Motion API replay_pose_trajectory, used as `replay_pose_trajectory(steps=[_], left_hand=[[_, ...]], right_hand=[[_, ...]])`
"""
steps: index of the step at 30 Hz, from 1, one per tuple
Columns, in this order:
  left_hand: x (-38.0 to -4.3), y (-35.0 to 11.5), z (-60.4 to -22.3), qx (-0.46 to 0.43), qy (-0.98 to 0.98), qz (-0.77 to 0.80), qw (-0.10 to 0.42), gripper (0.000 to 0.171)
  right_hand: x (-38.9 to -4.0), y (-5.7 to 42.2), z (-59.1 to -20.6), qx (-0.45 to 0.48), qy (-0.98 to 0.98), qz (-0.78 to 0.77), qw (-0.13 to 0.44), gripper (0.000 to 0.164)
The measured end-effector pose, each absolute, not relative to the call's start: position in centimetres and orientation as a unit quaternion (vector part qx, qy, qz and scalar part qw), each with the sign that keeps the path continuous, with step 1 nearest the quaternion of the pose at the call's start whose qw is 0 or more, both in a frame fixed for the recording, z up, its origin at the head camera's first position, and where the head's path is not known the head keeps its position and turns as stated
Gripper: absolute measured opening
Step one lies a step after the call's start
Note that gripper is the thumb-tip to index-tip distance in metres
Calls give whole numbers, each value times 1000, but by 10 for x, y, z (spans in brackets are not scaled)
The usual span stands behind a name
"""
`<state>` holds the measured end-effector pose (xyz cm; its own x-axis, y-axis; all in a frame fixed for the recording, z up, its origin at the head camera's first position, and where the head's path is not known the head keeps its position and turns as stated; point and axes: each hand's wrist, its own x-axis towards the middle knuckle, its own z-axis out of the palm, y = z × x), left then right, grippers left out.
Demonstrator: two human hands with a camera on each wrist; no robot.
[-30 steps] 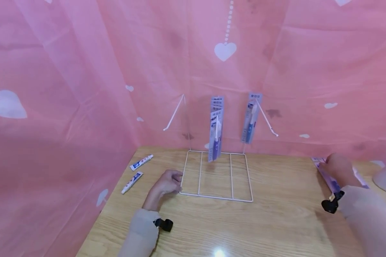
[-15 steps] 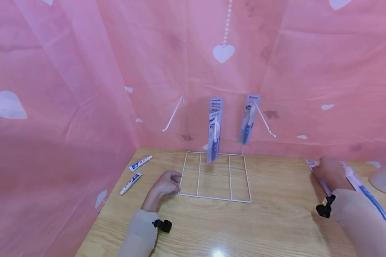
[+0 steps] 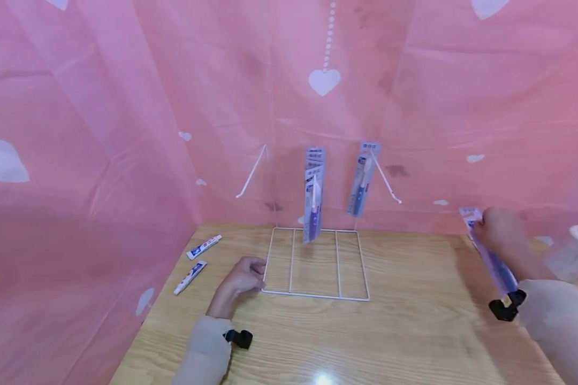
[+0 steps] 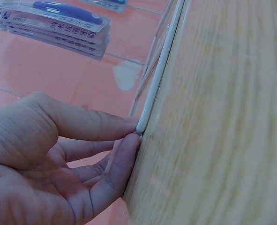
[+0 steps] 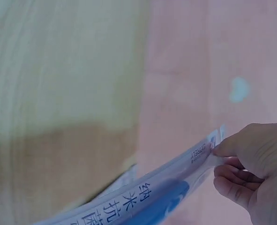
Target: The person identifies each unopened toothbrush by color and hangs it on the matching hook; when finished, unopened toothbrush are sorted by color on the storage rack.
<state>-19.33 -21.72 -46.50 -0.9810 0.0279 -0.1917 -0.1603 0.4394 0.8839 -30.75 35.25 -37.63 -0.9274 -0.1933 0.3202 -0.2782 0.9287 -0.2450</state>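
My left hand (image 3: 242,275) pinches the front left corner of a white wire rack (image 3: 315,295), thumb and forefinger meeting on the wire in the left wrist view. Several packaged toothbrushes (image 3: 313,208) hang in a stack from the rack's middle hook. A single blue toothbrush pack (image 3: 361,182) hangs at the right hook. Far to the right, my right hand (image 3: 503,235) pinches the edge of a toothbrush pack (image 5: 152,197), which is tilted up off the table. Part of another flat pack (image 5: 122,182) shows behind it.
Two toothpaste tubes (image 3: 204,247) lie left of the rack. The rack's left hook (image 3: 250,174) sticks out bare. A whitish container (image 3: 573,254) stands beside the right forearm. A pink curtain (image 3: 221,80) closes off the back and left of the wooden table (image 3: 414,321).
My right hand has lifted a toothbrush pack from the table at the right. The left hand keeps its hold on the rack corner. The head view has shifted slightly right.
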Motion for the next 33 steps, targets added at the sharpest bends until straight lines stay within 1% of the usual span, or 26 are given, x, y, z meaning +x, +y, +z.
replay_pose_trajectory(steps=[2, 6, 9, 14, 17, 24, 33], left_hand=[[-193, -218, -465, -42, 844, 528, 89, 65], [-192, -219, -465, -40, 844, 529, 86, 66], [-193, -220, -465, -41, 841, 533, 85, 67], [-193, -220, -464, -40, 838, 538, 80, 66], [-193, -219, -463, -40, 839, 536, 79, 65], [-191, -218, -461, -46, 848, 521, 85, 65], [-190, -216, -461, -38, 846, 526, 85, 65]], right_hand=[[-303, 347, -366, 117, -970, 152, 151, 34], [-293, 334, -350, 129, -962, 160, 182, 35], [-284, 322, -339, 138, -954, 153, 216, 33], [-265, 297, -321, 140, -947, 160, 242, 29], [-253, 282, -312, 139, -942, 161, 258, 30], [-227, 255, -301, 148, -926, 173, 303, 29], [-196, 231, -291, 202, -878, 205, 382, 19]])
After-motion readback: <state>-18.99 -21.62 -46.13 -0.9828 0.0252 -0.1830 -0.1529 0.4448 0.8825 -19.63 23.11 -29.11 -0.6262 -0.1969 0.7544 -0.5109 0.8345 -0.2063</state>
